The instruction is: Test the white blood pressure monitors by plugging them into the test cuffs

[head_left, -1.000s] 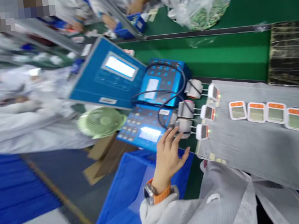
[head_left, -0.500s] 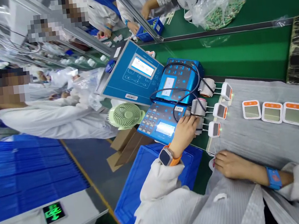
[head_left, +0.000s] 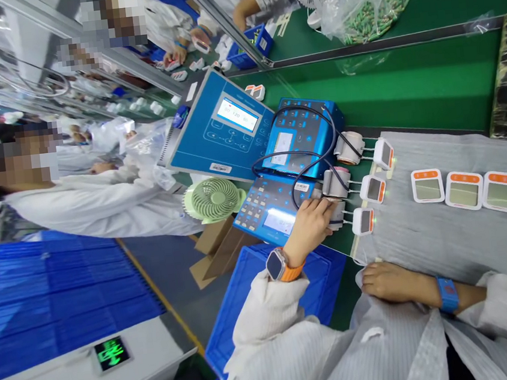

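My left hand (head_left: 307, 229), with an orange-strapped watch, lies over the nearest grey-white cuff roll (head_left: 336, 215), fingers stretched out and touching it. Beside it is a blue keypad tester (head_left: 278, 219) with a lit screen. Two more cuff rolls, a middle one (head_left: 335, 183) and a far one (head_left: 349, 147), sit behind. Thin tubes join the rolls to small white monitors with orange buttons: near (head_left: 363, 221), middle (head_left: 373, 189) and far (head_left: 383, 154). My right hand (head_left: 384, 282), wearing a blue wristband, rests curled at the table edge; its fingertips' contents are hidden.
A second blue tester (head_left: 299, 140) and a large blue console (head_left: 220, 130) stand behind, with black cables looping across. Several white-orange monitors (head_left: 463, 190) line the grey mat (head_left: 449, 242). Nearby are a green fan (head_left: 214, 199), a blue bin (head_left: 274, 296) and co-workers.
The view has shifted slightly. My left hand stays on the cuff roll. A pink bit by my right fingertips is no longer visible. The console's screen reads differently, and a co-worker raises a white device.
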A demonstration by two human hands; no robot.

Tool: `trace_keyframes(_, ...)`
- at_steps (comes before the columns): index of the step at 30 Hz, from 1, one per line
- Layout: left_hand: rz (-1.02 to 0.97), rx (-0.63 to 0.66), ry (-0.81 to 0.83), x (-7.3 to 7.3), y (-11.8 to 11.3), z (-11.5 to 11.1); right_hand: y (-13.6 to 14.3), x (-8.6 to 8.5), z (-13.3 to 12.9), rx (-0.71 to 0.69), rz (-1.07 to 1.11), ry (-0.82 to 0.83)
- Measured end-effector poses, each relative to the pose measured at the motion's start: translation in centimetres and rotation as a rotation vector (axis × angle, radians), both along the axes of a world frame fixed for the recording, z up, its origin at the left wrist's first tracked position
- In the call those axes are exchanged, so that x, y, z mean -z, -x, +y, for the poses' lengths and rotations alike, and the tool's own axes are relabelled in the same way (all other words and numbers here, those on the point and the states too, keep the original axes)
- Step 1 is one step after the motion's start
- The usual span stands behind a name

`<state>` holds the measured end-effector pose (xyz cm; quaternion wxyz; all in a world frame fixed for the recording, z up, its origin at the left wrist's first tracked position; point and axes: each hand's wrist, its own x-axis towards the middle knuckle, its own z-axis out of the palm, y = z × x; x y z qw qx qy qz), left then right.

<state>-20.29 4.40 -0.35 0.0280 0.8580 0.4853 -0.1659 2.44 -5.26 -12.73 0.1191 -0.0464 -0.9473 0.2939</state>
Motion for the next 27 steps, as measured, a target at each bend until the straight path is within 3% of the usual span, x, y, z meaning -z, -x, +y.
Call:
trace_keyframes(18,-0.008,-0.012,-0.057,0.90,0.02,-0.52,0.01,-0.02,0.26,-0.035,-0.040,0.087)
trace_keyframes(27,0.022,-0.022,-0.049,0.66,-0.31,-0.53,0.08,0.13,0.24,-0.018,0.001,0.081)
